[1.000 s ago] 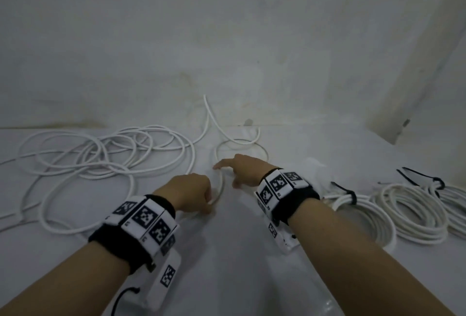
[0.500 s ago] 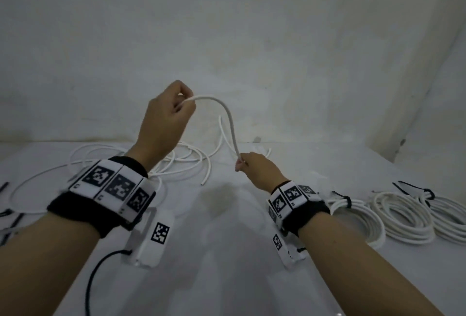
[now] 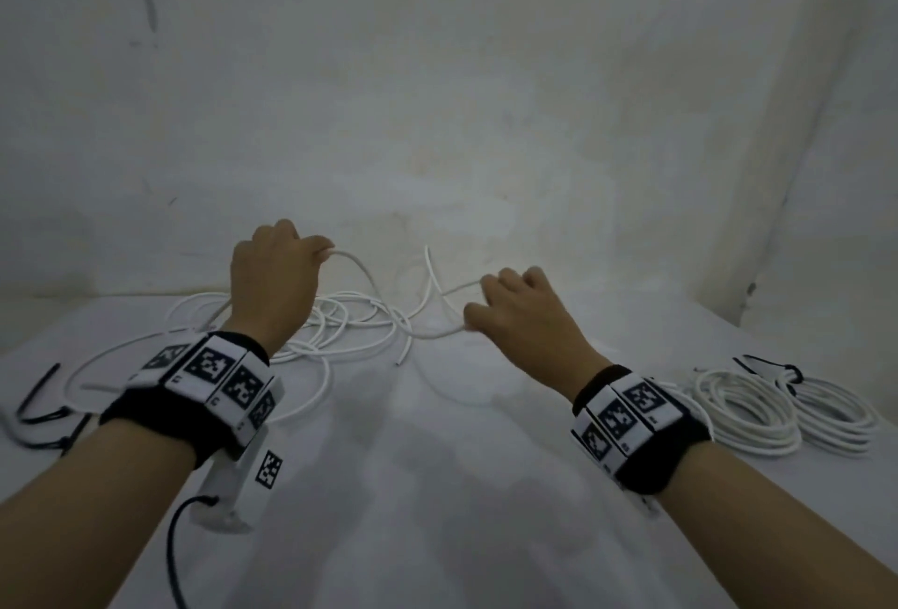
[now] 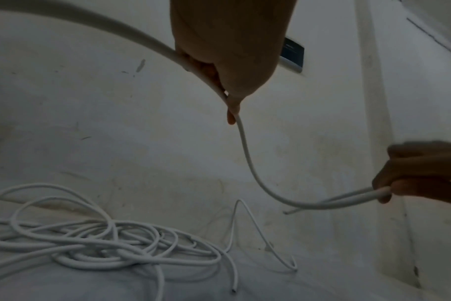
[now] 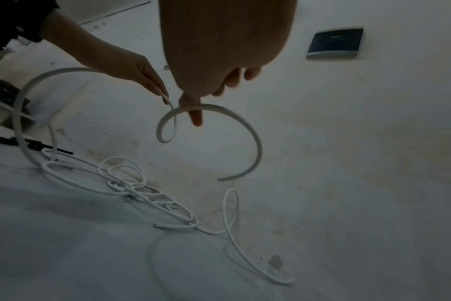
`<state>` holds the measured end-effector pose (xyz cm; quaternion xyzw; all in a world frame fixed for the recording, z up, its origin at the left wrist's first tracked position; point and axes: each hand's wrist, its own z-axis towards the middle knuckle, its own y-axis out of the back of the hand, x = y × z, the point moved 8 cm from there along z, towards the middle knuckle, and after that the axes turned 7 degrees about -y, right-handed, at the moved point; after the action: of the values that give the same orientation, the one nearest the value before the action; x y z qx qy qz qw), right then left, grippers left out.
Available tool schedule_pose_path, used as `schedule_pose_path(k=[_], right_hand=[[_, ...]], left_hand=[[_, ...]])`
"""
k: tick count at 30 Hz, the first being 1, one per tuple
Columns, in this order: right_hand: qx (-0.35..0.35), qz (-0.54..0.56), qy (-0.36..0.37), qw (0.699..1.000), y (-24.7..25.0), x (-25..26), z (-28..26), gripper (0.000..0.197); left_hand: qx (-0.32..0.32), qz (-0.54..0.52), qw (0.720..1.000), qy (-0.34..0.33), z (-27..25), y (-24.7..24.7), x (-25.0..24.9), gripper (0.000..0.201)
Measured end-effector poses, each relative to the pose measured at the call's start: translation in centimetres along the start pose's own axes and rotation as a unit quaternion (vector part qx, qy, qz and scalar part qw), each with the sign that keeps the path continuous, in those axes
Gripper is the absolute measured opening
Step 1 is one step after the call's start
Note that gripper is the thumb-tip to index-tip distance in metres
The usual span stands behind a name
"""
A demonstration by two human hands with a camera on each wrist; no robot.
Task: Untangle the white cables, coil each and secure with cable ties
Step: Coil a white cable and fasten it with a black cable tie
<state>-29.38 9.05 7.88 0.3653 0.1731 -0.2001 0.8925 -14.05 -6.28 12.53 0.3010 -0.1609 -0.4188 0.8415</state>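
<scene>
One white cable (image 3: 362, 268) hangs slack between my two hands above the table. My left hand (image 3: 323, 252) pinches it at thumb and fingertips (image 4: 220, 85), raised over the loose tangle of white cable (image 3: 340, 324). My right hand (image 3: 478, 307) grips the same cable (image 4: 358, 196) near its end, fingers curled round it. In the right wrist view the cable's end part curves away in an open arc (image 5: 254, 138) past my index finger (image 5: 195, 116). Another cut end (image 3: 398, 362) lies on the table.
Two coiled white cables (image 3: 746, 411) (image 3: 833, 409) tied with black ties lie at the right. Loose black cable ties (image 3: 36, 407) lie at the left edge. The white table (image 3: 437, 487) meets a stained wall (image 3: 437, 122) just behind the tangle.
A second ago both hands were low on the table at the cable. They lifted it; the left hand rose high, then came down a little, and the hands have spread apart.
</scene>
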Motion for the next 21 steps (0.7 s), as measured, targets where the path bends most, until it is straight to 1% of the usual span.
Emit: schedule_pose_path(k=[1,2,3,4,5,6,7,8,9,10,11,12,13,14,15,16,17,18,19,20,21], right_hand=[[0.012,0.006,-0.052,0.999,0.3,-0.8,-0.1,0.027],[0.036,0.027,-0.12,0.992,0.2,-2.0,-0.3,0.036],[0.069,0.051,-0.195,0.977,-0.2,-3.3,-0.9,0.044],[0.112,0.076,-0.265,0.955,-0.8,-4.6,-1.7,0.047],[0.139,0.106,-0.318,0.932,-1.6,-5.8,-2.6,0.042],[0.147,0.159,-0.361,0.907,-2.2,-6.8,-3.3,0.033],[0.13,0.237,-0.406,0.873,-2.6,-7.7,-3.9,0.024],[0.082,0.32,-0.448,0.831,-2.6,-8.5,-4.3,0.013],[0.029,0.399,-0.482,0.78,-2.4,-9.0,-4.6,0.007],[-0.019,0.461,-0.502,0.732,-2.2,-9.4,-4.7,0.022],[-0.052,0.508,-0.508,0.694,-2.2,-9.7,-4.7,0.034],[-0.071,0.527,-0.504,0.681,-1.8,-9.9,-4.3,0.039],[-0.084,0.527,-0.487,0.692,-1.1,-9.9,-3.7,0.039],[-0.094,0.518,-0.462,0.714,-0.2,-9.9,-2.9,0.036],[-0.108,0.516,-0.43,0.733,0.5,-9.7,-2.1,0.034],[-0.119,0.51,-0.399,0.753,1.4,-9.4,-1.3,0.034],[-0.129,0.496,-0.367,0.776,2.2,-9.0,-0.5,0.035],[-0.139,0.478,-0.335,0.8,3.2,-8.5,0.4,0.036],[-0.149,0.461,-0.298,0.822,4.0,-7.9,1.3,0.038],[-0.158,0.449,-0.262,0.84,4.9,-7.1,2.3,0.04],[-0.166,0.437,-0.233,0.853,5.7,-6.4,3.2,0.042]], left_hand=[[0.01,-0.006,1.0,0.014,-0.3,0.0,0.3,0.026],[0.017,-0.015,0.999,0.029,-0.6,-0.1,0.7,0.029],[0.019,-0.029,0.999,0.041,-0.9,0.0,0.9,0.03],[0.012,-0.048,0.998,0.046,-1.1,0.0,1.0,0.029],[0.002,-0.067,0.997,0.047,-1.1,0.2,0.8,0.027],[-0.001,-0.083,0.996,0.043,-1.2,0.1,0.5,0.025],[0.011,-0.102,0.994,0.034,-1.1,-0.2,-0.1,0.023],[0.038,-0.131,0.99,0.019,-1.1,-0.8,-0.9,0.022],[0.077,-0.165,0.983,0.005,-1.3,-1.5,-1.8,0.021],[0.126,-0.188,0.974,-0.009,-1.6,-2.5,-3.0,0.021],[0.179,-0.194,0.964,-0.017,-2.1,-3.4,-4.1,0.023],[0.214,-0.195,0.957,-0.025,-2.6,-4.1,-5.1,0.028],[0.214,-0.202,0.955,-0.028,-2.8,-4.1,-5.9,0.038],[0.18,-0.217,0.959,-0.027,-2.5,-3.4,-6.5,0.051],[0.127,-0.23,0.965,-0.023,-1.8,-2.1,-6.9,0.062],[0.084,-0.236,0.968,-0.024,-1.0,-0.8,-7.2,0.07],[0.067,-0.239,0.968,-0.026,-0.2,0.2,-7.6,0.072],[0.078,-0.25,0.965,-0.024,0.6,0.8,-7.9,0.069],[0.107,-0.289,0.951,-0.016,1.2,1.1,-8.2,0.059],[0.143,-0.36,0.922,-0.007,1.5,1.2,-8.9,0.044],[0.179,-0.451,0.874,0.002,1.4,1.2,-9.7,0.03]])
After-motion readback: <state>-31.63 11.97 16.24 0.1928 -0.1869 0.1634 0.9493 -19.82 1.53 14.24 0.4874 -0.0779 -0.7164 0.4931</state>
